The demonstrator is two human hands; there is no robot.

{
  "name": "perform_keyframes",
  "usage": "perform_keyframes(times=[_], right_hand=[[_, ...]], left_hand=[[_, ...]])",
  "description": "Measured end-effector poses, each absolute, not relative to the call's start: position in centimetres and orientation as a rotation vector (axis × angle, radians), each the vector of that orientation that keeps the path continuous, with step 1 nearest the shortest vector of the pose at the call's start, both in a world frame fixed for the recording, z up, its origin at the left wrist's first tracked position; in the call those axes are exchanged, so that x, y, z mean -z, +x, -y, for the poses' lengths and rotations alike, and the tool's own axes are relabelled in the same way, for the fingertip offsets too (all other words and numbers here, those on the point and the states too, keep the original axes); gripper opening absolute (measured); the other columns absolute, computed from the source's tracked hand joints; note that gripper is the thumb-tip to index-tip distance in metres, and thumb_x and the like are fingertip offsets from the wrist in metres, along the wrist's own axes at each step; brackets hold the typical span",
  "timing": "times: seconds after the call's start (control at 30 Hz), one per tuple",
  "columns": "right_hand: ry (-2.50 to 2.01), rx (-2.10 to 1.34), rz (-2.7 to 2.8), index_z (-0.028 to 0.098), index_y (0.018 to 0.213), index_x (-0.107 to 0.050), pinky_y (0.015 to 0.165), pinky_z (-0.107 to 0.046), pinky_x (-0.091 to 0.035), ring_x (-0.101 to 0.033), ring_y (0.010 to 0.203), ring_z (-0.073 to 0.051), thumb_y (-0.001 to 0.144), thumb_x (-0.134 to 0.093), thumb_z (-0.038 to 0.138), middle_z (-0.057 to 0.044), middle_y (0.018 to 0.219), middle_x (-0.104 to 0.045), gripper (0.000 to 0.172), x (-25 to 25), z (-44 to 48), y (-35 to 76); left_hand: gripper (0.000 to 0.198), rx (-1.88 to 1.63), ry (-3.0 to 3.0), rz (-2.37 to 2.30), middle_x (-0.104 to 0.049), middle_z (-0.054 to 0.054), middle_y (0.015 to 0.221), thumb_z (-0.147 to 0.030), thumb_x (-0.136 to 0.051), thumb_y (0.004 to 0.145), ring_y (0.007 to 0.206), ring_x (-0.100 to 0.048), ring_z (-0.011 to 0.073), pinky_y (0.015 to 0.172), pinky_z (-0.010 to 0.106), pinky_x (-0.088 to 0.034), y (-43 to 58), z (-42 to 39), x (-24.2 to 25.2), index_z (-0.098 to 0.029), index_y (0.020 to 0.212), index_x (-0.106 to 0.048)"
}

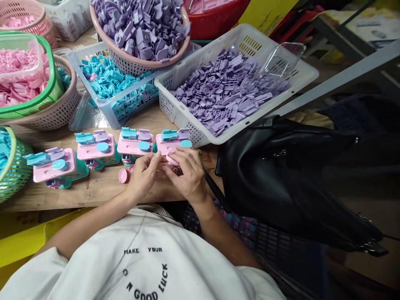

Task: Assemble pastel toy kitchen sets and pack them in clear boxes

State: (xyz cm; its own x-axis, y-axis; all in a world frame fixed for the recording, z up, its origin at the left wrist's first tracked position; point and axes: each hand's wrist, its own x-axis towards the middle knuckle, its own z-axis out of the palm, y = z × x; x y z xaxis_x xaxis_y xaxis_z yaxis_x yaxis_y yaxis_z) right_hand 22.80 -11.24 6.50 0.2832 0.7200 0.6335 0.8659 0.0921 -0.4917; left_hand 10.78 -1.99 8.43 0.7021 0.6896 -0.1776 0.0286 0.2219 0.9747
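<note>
Four pink-and-green toy pieces stand in a row along the table's front. The rightmost toy [165, 143] has a pink top with blue and purple parts and sits just beyond my hands. My right hand [189, 173] is closed on a small rounded pink cup-like part [171, 158] at that toy's near side. Beside it, my left hand [143, 173] has its thumb up and fingers curled in at the toy's lower front; what they grip is hidden. A loose pink cup [123, 176] lies left of my left hand, with another pink piece partly behind the hand.
A white basket [193, 129] of purple parts stands behind right. At its left are a blue bin [108, 114] of blue parts and a pink basket [131, 62] of purple parts. A black bag [265, 166] crowds the right; a green-rimmed basket [15, 146] sits left.
</note>
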Motion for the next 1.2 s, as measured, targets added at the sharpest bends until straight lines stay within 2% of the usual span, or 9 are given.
perform_keyframes(times=[0.13, 0.23, 0.37, 0.5, 0.67, 0.77, 0.93, 1.2], right_hand=[[-1.728, 0.308, 1.575, 0.024, 0.104, -0.072, 0.095, -0.043, -0.051, -0.064, 0.103, -0.024, 0.095, -0.063, 0.033, -0.006, 0.102, -0.074, 0.015, -7.5, 10.2, 25.4], [-1.700, 0.271, 1.538, 0.023, 0.099, -0.075, 0.087, -0.038, -0.052, -0.062, 0.094, -0.021, 0.096, -0.062, 0.036, -0.006, 0.096, -0.071, 0.018, -8.6, 9.9, 25.5], [-1.638, 0.097, 1.516, 0.023, 0.102, -0.075, 0.078, -0.032, -0.053, -0.064, 0.086, -0.018, 0.102, -0.051, 0.035, -0.005, 0.091, -0.068, 0.027, -9.1, 10.0, 25.0], [-1.774, 0.470, 1.548, 0.027, 0.101, -0.076, 0.084, -0.037, -0.044, -0.060, 0.086, -0.019, 0.096, -0.062, 0.035, -0.003, 0.088, -0.073, 0.017, -7.9, 9.7, 25.4], [-1.847, 0.783, 1.624, 0.029, 0.102, -0.074, 0.092, -0.041, -0.028, -0.058, 0.096, -0.020, 0.096, -0.065, 0.031, 0.002, 0.094, -0.077, 0.011, -6.0, 9.0, 25.4], [-1.885, 0.773, 1.632, 0.030, 0.106, -0.072, 0.094, -0.042, -0.023, -0.058, 0.103, -0.020, 0.097, -0.063, 0.030, 0.003, 0.099, -0.078, 0.012, -5.8, 9.1, 24.9], [-2.045, 0.530, 1.626, 0.032, 0.108, -0.073, 0.099, -0.045, -0.022, -0.058, 0.109, -0.023, 0.098, -0.059, 0.031, 0.000, 0.106, -0.077, 0.017, -5.7, 9.5, 24.3], [-2.050, 0.633, 1.520, 0.031, 0.106, -0.074, 0.098, -0.044, -0.023, -0.059, 0.106, -0.022, 0.099, -0.057, 0.031, 0.000, 0.095, -0.078, 0.018, -4.8, 9.4, 24.5]], left_hand=[[0.032, -0.610, 1.456, -0.626, -0.071, 0.006, 0.090, -0.046, -0.061, 0.091, 0.081, -0.066, 0.0150, 0.077, 0.026, -0.054, 11.1, 1.2, -9.1, -0.014, 0.092, -0.066], [0.028, -0.654, 1.462, -0.617, -0.070, 0.007, 0.096, -0.039, -0.065, 0.088, 0.081, -0.066, 0.0152, 0.071, 0.025, -0.055, 11.5, 0.5, -9.3, -0.014, 0.101, -0.064], [0.025, -0.585, 1.391, -0.540, -0.067, 0.005, 0.084, -0.036, -0.061, 0.090, 0.072, -0.066, 0.0144, 0.062, 0.024, -0.054, 11.7, -0.5, -9.8, -0.013, 0.099, -0.062], [0.016, -0.859, 1.765, -0.592, -0.069, 0.008, 0.095, -0.026, -0.057, 0.091, 0.076, -0.065, 0.0140, 0.063, 0.024, -0.052, 11.3, -1.3, -10.3, -0.014, 0.100, -0.063], [0.014, -1.047, 2.153, -0.488, -0.067, 0.008, 0.091, -0.016, -0.049, 0.094, 0.079, -0.064, 0.0153, 0.070, 0.027, -0.052, 10.4, -1.6, -10.2, -0.014, 0.097, -0.062], [0.014, -1.066, 2.277, -0.418, -0.067, 0.008, 0.091, -0.014, -0.048, 0.095, 0.085, -0.064, 0.0166, 0.073, 0.028, -0.053, 9.2, -1.6, -9.9, -0.016, 0.097, -0.062], [0.021, -1.075, 2.422, -0.346, -0.070, 0.007, 0.093, -0.008, -0.051, 0.091, 0.084, -0.066, 0.0157, 0.074, 0.026, -0.053, 5.1, -1.4, -8.6, -0.018, 0.107, -0.061], [0.018, -0.961, 2.356, -0.625, -0.071, 0.005, 0.087, -0.010, -0.053, 0.092, 0.074, -0.065, 0.0133, 0.067, 0.024, -0.051, -0.2, -1.2, -6.0, -0.016, 0.105, -0.065]])
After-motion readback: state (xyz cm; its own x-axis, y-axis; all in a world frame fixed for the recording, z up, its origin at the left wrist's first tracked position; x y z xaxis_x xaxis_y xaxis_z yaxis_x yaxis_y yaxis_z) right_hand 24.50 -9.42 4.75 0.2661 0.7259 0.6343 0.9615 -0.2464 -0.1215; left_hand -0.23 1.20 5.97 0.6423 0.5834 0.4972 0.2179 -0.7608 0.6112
